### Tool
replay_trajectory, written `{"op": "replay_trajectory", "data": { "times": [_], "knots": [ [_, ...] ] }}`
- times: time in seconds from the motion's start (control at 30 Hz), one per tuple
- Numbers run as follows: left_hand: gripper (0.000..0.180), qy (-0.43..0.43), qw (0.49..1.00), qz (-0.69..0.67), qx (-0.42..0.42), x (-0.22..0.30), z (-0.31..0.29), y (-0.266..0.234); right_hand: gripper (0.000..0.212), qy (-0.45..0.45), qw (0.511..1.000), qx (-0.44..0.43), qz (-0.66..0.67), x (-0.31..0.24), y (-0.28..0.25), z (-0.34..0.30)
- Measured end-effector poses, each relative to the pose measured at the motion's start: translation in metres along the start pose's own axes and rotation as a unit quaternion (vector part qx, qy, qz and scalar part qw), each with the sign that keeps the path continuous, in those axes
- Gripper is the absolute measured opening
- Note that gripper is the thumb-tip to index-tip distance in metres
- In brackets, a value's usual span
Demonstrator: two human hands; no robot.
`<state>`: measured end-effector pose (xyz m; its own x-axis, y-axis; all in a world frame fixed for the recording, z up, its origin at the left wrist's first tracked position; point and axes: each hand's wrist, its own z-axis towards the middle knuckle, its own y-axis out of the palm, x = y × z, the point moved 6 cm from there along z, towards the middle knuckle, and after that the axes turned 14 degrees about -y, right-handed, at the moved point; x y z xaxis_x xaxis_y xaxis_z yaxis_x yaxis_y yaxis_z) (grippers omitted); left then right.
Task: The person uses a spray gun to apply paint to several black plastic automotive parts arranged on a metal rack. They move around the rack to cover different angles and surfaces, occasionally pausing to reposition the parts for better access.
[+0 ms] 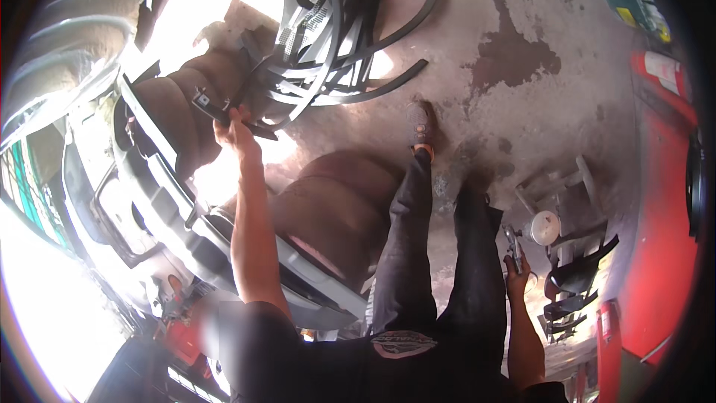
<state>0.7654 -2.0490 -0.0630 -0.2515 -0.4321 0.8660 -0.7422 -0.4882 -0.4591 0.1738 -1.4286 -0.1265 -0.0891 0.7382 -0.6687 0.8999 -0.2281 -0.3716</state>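
My left hand [237, 134] reaches out to the upper left, its fingers closed on a narrow dark trim piece [221, 113] with a small pale metal fitting at one end. The piece is held above brown rounded forms [175, 108] and beside a loose pile of dark and grey trim strips [328, 67]. Low on the right, my right hand [516, 276] is wrapped around a metal spray gun [512, 245]. A round white cup [544, 227] sits at the gun's side and appears to belong to it. Both arms are stretched away from my body.
A long silver-grey bumper [160, 201] runs along my left side, close to another brown rounded support [335, 205]. A low stand [556, 183] and several dark curved parts [574, 280] are on the right, before a red cabinet [660, 231]. A dark stain [514, 56] marks the concrete floor.
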Motion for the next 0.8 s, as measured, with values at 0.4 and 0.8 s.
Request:
{"op": "replay_trajectory", "data": {
  "times": [0.4,0.8],
  "knots": [
    [0.042,-0.221,0.915,0.028,-0.337,0.034,-0.362,-0.115,0.052,-0.183,0.97,0.105,0.124,-0.042,-0.105,-0.16],
    [0.04,-0.185,0.638,0.197,-0.721,0.013,-0.651,-0.019,0.053,0.076,0.905,0.363,0.21,0.14,-0.063,-0.527]
  ]
}}
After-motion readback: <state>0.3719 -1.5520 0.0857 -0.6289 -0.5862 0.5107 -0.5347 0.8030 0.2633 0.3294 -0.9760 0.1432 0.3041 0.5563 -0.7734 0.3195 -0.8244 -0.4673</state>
